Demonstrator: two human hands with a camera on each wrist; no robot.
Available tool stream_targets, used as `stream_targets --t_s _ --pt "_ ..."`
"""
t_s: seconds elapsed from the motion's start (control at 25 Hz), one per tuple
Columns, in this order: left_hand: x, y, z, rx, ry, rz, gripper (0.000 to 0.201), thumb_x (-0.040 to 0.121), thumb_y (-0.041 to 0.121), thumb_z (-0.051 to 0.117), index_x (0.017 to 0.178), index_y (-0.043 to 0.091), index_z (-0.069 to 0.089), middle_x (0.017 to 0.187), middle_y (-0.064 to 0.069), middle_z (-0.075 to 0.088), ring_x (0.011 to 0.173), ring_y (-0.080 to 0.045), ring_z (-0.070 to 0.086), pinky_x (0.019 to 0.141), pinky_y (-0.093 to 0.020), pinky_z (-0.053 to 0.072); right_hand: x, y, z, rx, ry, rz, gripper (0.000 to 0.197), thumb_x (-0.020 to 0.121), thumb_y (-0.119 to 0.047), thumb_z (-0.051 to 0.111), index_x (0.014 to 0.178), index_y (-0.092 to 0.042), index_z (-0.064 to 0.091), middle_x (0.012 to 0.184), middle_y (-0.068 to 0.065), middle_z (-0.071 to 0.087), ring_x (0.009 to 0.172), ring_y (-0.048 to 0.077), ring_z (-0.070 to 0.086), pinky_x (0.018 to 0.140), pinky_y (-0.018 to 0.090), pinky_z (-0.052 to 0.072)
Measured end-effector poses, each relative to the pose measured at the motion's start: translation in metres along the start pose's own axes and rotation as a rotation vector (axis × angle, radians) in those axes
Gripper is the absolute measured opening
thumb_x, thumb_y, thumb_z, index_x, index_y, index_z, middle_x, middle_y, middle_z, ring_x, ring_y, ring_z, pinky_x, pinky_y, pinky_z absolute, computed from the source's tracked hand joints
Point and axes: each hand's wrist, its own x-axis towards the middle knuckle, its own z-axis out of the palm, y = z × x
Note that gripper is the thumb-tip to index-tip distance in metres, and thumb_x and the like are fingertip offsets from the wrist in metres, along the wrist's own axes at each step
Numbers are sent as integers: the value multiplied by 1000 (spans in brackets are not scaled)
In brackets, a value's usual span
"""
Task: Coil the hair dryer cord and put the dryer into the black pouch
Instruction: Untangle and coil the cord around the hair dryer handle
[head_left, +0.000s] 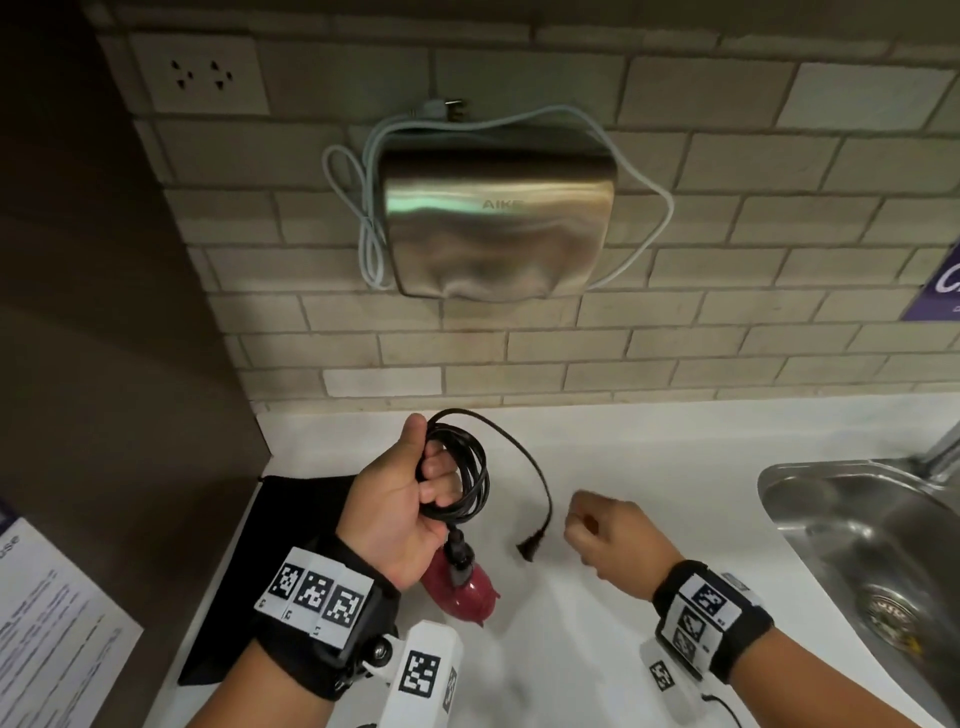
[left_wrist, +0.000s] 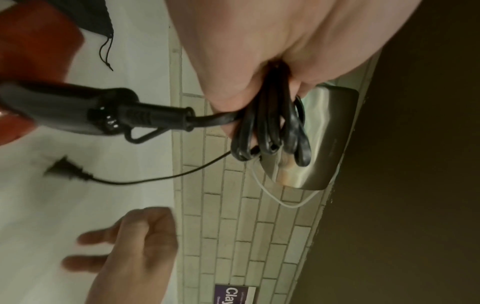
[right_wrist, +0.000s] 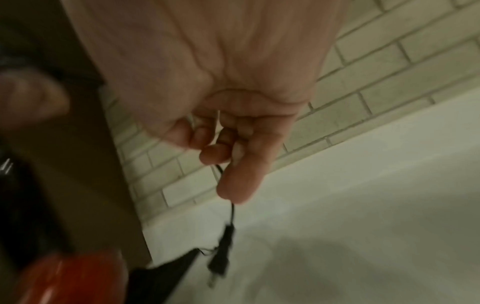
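My left hand (head_left: 405, 509) grips a bundle of black cord loops (head_left: 475, 467) above the white counter (head_left: 649, 467). The red hair dryer (head_left: 462, 592) hangs from the cord just under that hand, its black handle end (left_wrist: 64, 109) pointing up. The free end of the cord arcs to the right and its plug (head_left: 530, 550) dangles over the counter. My right hand (head_left: 608, 535) hovers right of the plug with loosely curled fingers, holding nothing. The black pouch (head_left: 291, 545) lies flat on the counter beneath my left wrist.
A steel sink (head_left: 857, 519) with a faucet (head_left: 940, 457) sits at the right. A metal hand dryer (head_left: 498, 218) with a white cable hangs on the tiled wall. A wall outlet (head_left: 200, 73) is upper left. A printed sheet (head_left: 47, 623) lies at far left.
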Motion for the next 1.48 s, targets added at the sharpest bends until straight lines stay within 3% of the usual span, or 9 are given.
stream_targets --t_s 0.08,0.2,0.28,0.44,0.6,0.8,1.16,1.36,1.48 --pt "-2 -7 0 24 9 -18 38 106 38 47 75 16 46 60 5 33 37 -4 32 40 -18 32 2 -18 -2 28 51 -24 26 84 -43 61 97 -29 44 76 -5 57 59 15 53 62 43 51" --pt "-7 -17 5 135 2 -46 38 105 38 49 74 16 46 59 4 33 38 -4 30 40 -19 30 12 -43 -2 -20 2 -49 87 74 -69 64 144 -36 25 97 -7 58 81 13 62 73 28 48" --pt "-12 -23 12 201 -14 -65 38 105 38 50 74 16 46 60 3 32 38 -5 29 41 -19 29 27 -58 5 -20 -30 -95 88 80 -67 63 153 -35 26 103 0 68 98 21 68 86 36 55" --pt "-20 -20 29 204 -49 -50 38 105 38 48 75 15 46 59 3 33 37 -5 31 39 -19 33 59 -64 42 115 -133 -107 33 93 -26 58 119 -9 69 108 16 75 100 33 73 90 44 60" --pt "-20 9 32 158 -74 21 38 105 40 46 76 16 46 60 5 33 38 -4 32 40 -17 33 38 -34 65 74 -197 40 36 104 -37 53 72 -23 63 70 -5 69 51 -5 60 58 11 45" --pt "-14 5 21 252 16 86 40 104 41 48 75 14 48 61 1 40 42 -7 35 40 -18 34 26 -55 39 694 -113 203 30 108 -24 52 92 -3 66 77 18 73 57 24 70 56 33 61" --pt "2 -12 3 440 265 247 39 104 39 54 77 11 58 69 0 51 44 -10 48 47 -25 43 7 -111 4 1125 -76 39 21 110 -14 50 98 -6 65 86 17 71 71 22 72 76 36 63" --pt "0 -18 -1 529 138 138 57 107 43 43 107 -6 71 99 -24 80 91 -33 78 74 -37 61 7 -106 17 1345 -230 68 16 98 -23 63 105 -10 70 103 16 68 92 27 64 83 34 53" --pt "-1 -21 4 540 116 135 61 107 43 42 113 -10 70 104 -28 78 101 -36 77 83 -40 59 10 -112 24 1449 -273 117 49 95 -31 68 127 5 62 115 21 61 101 30 59 92 38 48"
